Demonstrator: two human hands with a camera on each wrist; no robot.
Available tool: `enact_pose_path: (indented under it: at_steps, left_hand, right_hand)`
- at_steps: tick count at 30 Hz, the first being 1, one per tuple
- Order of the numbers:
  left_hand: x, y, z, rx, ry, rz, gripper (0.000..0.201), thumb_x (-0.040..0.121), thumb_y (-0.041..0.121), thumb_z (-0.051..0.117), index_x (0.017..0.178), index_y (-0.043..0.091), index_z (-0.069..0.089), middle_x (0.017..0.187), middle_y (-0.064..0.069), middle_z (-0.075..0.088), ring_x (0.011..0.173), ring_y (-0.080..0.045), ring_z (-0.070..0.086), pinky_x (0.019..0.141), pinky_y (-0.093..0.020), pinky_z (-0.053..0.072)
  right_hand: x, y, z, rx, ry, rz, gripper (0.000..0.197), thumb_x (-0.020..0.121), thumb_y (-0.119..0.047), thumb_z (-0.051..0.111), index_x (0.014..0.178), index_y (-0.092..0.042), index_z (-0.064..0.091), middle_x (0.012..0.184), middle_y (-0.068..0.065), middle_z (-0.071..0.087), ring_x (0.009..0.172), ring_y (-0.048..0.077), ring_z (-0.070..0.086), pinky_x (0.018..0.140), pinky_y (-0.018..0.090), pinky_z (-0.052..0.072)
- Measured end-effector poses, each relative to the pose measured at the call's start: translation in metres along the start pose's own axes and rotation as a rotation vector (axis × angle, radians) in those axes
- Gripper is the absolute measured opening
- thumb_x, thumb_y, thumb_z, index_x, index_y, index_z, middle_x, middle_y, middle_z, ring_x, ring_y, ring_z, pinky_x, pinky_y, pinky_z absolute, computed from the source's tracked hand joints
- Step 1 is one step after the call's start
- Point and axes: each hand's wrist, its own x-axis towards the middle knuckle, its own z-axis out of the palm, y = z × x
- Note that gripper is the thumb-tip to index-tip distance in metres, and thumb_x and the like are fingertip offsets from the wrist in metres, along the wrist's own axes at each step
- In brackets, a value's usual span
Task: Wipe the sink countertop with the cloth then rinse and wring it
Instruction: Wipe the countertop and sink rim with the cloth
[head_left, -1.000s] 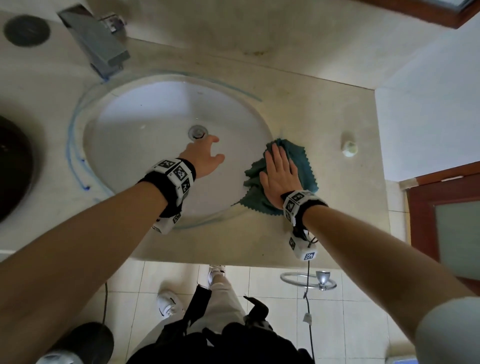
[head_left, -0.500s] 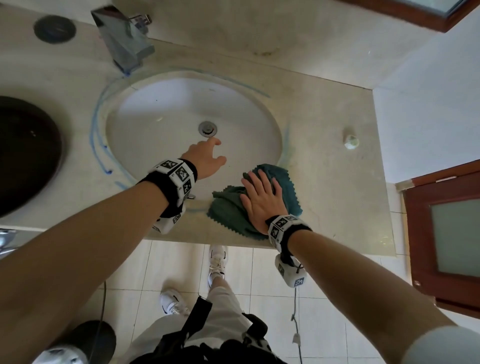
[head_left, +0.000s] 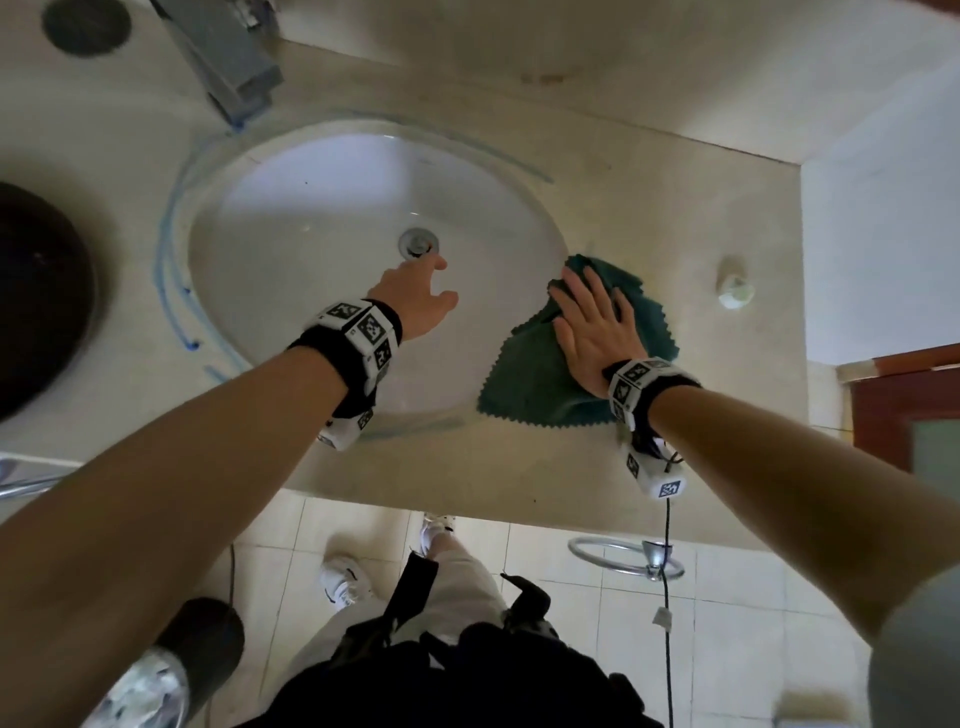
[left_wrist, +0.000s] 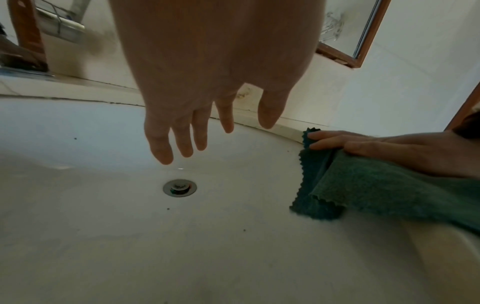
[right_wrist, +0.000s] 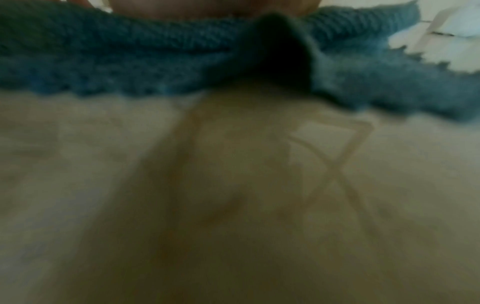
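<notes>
Flat right hand (head_left: 592, 332) presses the green cloth (head_left: 540, 384) on the countertop (head_left: 675, 218).
Cloth lies at the sink's (head_left: 311, 208) right rim; left hand (head_left: 415, 301) hovers over the basin, fingers loose, holding nothing.

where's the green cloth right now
In the head view the green cloth lies flat on the countertop just right of the sink basin, pressed under the right hand.
</notes>
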Motion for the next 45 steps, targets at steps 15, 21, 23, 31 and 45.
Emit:
enact_pose_path:
  at_steps: [15,21,23,31,45]
  left_hand:
    - [-0.081,-0.082,-0.033,0.090,0.140,0.069,0.054,0.091,0.039,0.052,0.141,0.023,0.038,0.145,-0.010,0.044,0.133,-0.034,0.038,0.107,-0.049,0.035]
    - [-0.114,-0.128,-0.047,0.057,0.209,0.112,0.051,0.091,0.033,0.053,0.139,0.020,0.041,0.145,-0.007,0.044,0.135,-0.030,0.035,0.109,-0.047,0.033]
    - [-0.121,-0.141,-0.054,0.055,0.230,0.109,0.051,0.091,0.033,0.053,0.138,0.020,0.041,0.145,-0.006,0.044,0.135,-0.029,0.036,0.110,-0.046,0.033]
    - [-0.130,-0.146,-0.065,0.105,0.275,0.034,0.051,0.091,0.035,0.053,0.139,0.023,0.042,0.146,-0.004,0.044,0.129,-0.030,0.044,0.108,-0.048,0.035]
    - [-0.095,-0.099,-0.044,0.170,0.206,0.059,0.050,0.092,0.037,0.051,0.139,0.023,0.040,0.148,-0.003,0.041,0.137,-0.030,0.033,0.110,-0.049,0.031]
  right_hand:
    - [-0.072,-0.127,0.031,0.028,0.039,0.217,0.053,0.101,-0.042,0.014,0.148,-0.021,0.027,0.161,0.006,0.012,0.149,0.030,-0.002,0.120,0.052,0.001]
    - [-0.077,-0.210,0.033,0.050,0.039,0.188,0.051,0.100,-0.042,0.013,0.141,-0.020,0.035,0.156,0.010,0.025,0.147,0.032,0.013,0.118,0.056,0.005]
    - [-0.072,-0.240,0.032,0.055,0.039,0.132,0.051,0.099,-0.042,0.013,0.138,-0.020,0.036,0.154,0.010,0.029,0.144,0.031,0.020,0.118,0.055,0.010]
    - [-0.064,-0.276,0.027,0.119,0.071,-0.074,0.045,0.100,-0.043,0.019,0.130,-0.018,0.041,0.130,0.004,0.049,0.115,0.027,0.047,0.100,0.044,0.035]
    - [-0.062,-0.098,0.029,0.008,0.056,0.092,0.053,0.101,-0.037,0.011,0.146,-0.017,0.031,0.158,0.005,0.022,0.149,0.023,0.009,0.121,0.041,0.007]
